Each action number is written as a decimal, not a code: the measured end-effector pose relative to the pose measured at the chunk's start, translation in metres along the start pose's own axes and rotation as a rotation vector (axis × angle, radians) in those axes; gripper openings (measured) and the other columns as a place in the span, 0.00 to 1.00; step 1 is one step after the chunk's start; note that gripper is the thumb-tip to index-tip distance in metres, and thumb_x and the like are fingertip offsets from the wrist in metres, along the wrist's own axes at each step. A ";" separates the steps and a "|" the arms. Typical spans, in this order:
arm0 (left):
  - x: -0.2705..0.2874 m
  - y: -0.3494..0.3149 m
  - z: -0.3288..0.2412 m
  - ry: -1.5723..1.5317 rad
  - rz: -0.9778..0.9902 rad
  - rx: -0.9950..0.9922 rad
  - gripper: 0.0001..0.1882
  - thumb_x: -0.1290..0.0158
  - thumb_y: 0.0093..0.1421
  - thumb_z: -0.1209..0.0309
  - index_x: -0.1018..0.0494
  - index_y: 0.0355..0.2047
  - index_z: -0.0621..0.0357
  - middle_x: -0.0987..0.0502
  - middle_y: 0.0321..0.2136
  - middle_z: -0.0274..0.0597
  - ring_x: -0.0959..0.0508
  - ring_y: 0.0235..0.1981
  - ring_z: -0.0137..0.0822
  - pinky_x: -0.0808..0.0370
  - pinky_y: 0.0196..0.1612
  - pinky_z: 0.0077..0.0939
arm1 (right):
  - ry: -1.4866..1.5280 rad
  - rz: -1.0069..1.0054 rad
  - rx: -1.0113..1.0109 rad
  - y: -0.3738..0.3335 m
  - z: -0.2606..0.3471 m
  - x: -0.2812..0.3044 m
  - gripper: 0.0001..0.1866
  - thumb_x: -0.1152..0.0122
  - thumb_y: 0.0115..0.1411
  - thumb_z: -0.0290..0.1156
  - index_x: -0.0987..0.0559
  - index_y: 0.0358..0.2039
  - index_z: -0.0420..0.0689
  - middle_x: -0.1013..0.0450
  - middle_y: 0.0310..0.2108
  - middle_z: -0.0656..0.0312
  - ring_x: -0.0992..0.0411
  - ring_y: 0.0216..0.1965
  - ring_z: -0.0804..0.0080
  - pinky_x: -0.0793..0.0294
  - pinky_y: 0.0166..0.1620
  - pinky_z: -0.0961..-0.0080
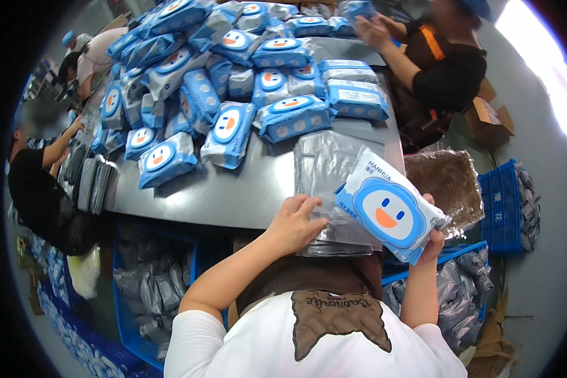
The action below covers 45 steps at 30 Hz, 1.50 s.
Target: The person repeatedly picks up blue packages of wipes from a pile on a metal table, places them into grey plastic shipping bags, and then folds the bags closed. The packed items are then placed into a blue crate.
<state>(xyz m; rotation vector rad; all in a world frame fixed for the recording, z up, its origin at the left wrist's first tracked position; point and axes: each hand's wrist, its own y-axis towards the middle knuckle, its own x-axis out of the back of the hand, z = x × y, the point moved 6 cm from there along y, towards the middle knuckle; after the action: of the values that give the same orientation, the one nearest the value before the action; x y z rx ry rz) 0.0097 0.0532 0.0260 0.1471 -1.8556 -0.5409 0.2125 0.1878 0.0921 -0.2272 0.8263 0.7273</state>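
Gripping a packet (387,211) is the right hand (432,242) (left hand (295,225) half-curled over bags (323,160)).

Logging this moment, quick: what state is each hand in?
Left hand: partly curled over gray bags; whether gripping, can't tell.
Right hand: closed, holding a blue-and-white pack.

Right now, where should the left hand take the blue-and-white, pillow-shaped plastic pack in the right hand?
Probably by its upper-left end, coming from the left: the right hand grips the lower-right end of the pack, leaving the other free, towards the left hand.
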 end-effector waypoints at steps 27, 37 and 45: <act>-0.004 0.019 -0.005 0.033 -0.081 0.121 0.17 0.42 0.46 0.72 0.23 0.39 0.44 0.37 0.56 0.38 0.37 0.49 0.47 0.37 0.50 0.41 | -0.015 0.002 -0.056 -0.022 0.013 0.023 0.34 0.28 0.35 0.29 0.33 0.46 0.47 0.32 0.48 0.48 0.30 0.50 0.52 0.27 0.51 0.63; 0.024 0.057 0.010 -0.609 0.036 0.317 0.34 0.43 0.45 0.79 0.36 0.56 0.55 0.48 0.65 0.39 0.29 0.43 0.43 0.32 0.42 0.30 | -0.248 0.280 -0.086 -0.015 -0.005 -0.004 0.32 0.27 0.37 0.30 0.29 0.45 0.45 0.41 0.58 0.38 0.38 0.59 0.47 0.36 0.58 0.57; 0.021 0.049 0.013 -0.798 0.131 0.375 0.45 0.38 0.44 0.78 0.46 0.62 0.61 0.51 0.66 0.40 0.28 0.43 0.32 0.27 0.33 0.22 | -1.665 0.870 0.102 -0.018 -0.010 -0.061 0.31 0.29 0.33 0.29 0.24 0.43 0.57 0.46 0.65 0.52 0.49 0.64 0.41 0.38 0.57 0.53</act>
<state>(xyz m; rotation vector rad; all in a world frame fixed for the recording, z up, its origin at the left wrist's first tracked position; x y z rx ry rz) -0.0016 0.0932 0.0620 0.0569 -2.7154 -0.1472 0.1911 0.1395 0.1288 0.8311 -0.7225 1.3130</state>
